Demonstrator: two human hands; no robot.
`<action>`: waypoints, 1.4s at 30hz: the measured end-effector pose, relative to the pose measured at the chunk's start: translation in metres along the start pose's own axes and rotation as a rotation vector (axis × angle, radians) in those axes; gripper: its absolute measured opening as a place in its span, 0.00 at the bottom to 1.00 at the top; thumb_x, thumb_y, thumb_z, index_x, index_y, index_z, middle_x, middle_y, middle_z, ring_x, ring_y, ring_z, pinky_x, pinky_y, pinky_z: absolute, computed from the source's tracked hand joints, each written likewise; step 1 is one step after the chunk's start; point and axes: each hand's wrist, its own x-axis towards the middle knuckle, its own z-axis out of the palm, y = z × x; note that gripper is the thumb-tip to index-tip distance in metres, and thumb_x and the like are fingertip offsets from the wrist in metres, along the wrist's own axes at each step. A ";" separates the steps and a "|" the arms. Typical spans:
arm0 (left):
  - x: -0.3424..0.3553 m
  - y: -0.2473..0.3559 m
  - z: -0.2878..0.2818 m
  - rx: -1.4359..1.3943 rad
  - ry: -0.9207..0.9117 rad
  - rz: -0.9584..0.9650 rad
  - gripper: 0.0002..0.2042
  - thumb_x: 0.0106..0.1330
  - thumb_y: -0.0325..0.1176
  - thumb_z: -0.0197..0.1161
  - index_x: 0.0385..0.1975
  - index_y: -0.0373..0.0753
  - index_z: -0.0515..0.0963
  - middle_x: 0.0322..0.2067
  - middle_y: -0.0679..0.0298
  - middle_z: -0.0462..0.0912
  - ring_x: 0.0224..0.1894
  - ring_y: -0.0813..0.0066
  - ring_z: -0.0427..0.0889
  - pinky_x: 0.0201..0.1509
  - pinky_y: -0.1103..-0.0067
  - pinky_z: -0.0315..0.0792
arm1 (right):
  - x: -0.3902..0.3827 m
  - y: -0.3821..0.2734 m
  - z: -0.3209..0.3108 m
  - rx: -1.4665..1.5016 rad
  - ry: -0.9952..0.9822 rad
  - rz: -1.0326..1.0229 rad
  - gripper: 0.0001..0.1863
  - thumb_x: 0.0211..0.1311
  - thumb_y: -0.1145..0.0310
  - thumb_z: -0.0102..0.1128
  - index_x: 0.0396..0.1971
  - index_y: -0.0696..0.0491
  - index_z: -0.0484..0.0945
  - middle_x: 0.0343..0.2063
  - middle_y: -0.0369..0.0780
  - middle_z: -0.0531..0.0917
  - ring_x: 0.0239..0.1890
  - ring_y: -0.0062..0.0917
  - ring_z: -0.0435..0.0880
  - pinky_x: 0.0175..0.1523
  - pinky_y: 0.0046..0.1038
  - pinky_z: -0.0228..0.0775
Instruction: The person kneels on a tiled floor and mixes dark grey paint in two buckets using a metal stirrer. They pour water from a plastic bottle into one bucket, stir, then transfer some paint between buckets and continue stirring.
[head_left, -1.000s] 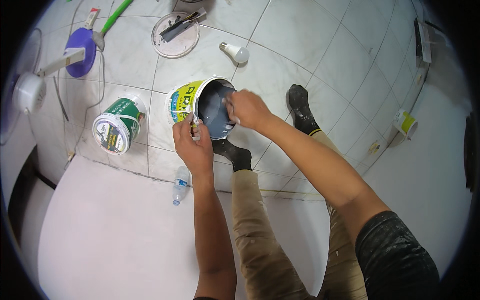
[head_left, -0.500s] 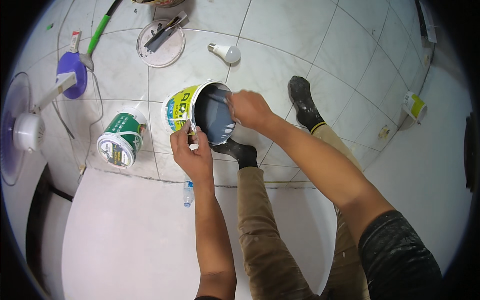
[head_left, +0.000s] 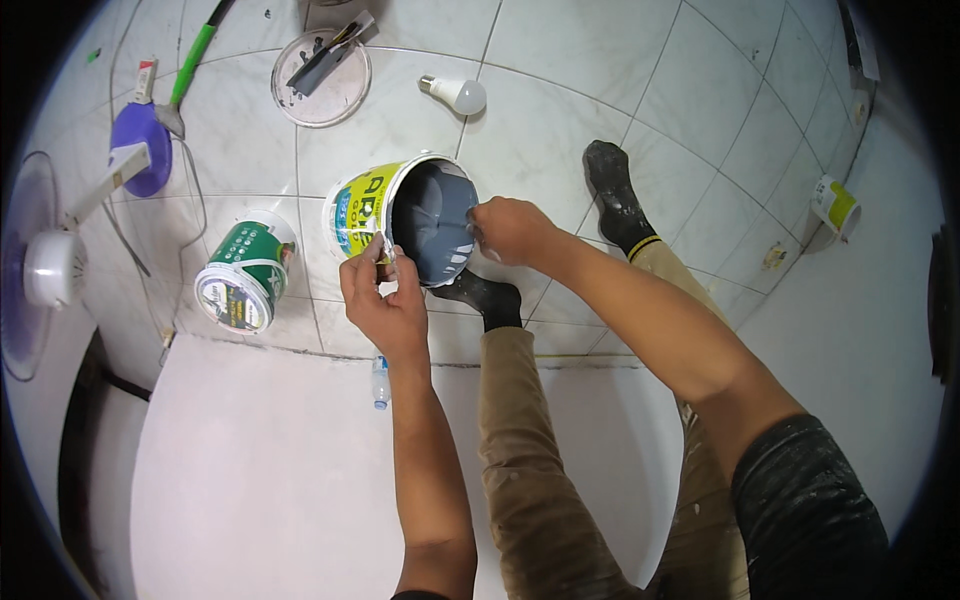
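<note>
A yellow-green and white paint bucket (head_left: pixel 362 212) is tilted on the tiled floor, its mouth facing right and toward me. Grey paint (head_left: pixel 435 225) coats its inside, with white smears along the lower lip. My left hand (head_left: pixel 386 300) pinches the bucket's near rim between thumb and fingers. At the right side of the mouth, my right hand (head_left: pixel 512 230) is closed, its fingertips at the edge of the paint. Whatever it grips is hidden by the fingers and the paint.
Left of the bucket lies a green and white tub (head_left: pixel 245 270). Behind are a round lid (head_left: pixel 330 100) bearing a scraper (head_left: pixel 325 65), and a light bulb (head_left: pixel 458 95). A fan (head_left: pixel 60 265) stands far left. A plastic bottle (head_left: pixel 381 382) lies near my left forearm; my feet flank the work.
My right hand has shifted slightly right and down, from over the bucket's mouth to its right edge. My left hand keeps its hold on the rim.
</note>
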 end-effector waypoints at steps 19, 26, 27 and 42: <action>0.012 -0.018 -0.010 -0.020 0.011 0.059 0.13 0.69 0.23 0.73 0.52 0.32 0.89 0.37 0.64 0.80 0.32 0.79 0.78 0.36 0.79 0.72 | -0.007 0.011 0.043 0.100 -0.012 0.071 0.08 0.72 0.67 0.62 0.40 0.57 0.85 0.38 0.52 0.89 0.45 0.51 0.89 0.51 0.51 0.81; 0.013 -0.024 -0.018 -0.023 -0.004 0.065 0.14 0.69 0.23 0.73 0.54 0.31 0.89 0.36 0.65 0.79 0.32 0.80 0.77 0.36 0.80 0.72 | -0.002 -0.014 0.025 0.062 -0.019 0.054 0.08 0.67 0.67 0.68 0.38 0.56 0.85 0.35 0.51 0.89 0.43 0.50 0.89 0.48 0.52 0.81; 0.011 -0.022 -0.019 -0.023 -0.013 0.058 0.14 0.69 0.23 0.73 0.54 0.31 0.89 0.36 0.65 0.79 0.32 0.80 0.77 0.36 0.80 0.72 | -0.007 -0.013 0.032 0.066 -0.062 -0.008 0.07 0.66 0.67 0.68 0.37 0.55 0.85 0.35 0.51 0.89 0.42 0.50 0.89 0.47 0.52 0.81; 0.019 -0.039 -0.040 -0.014 -0.030 0.067 0.14 0.71 0.22 0.72 0.55 0.33 0.90 0.36 0.67 0.79 0.31 0.85 0.74 0.35 0.84 0.70 | -0.010 -0.048 0.039 0.083 0.197 -0.002 0.06 0.65 0.68 0.66 0.32 0.55 0.84 0.34 0.51 0.89 0.38 0.50 0.90 0.44 0.51 0.83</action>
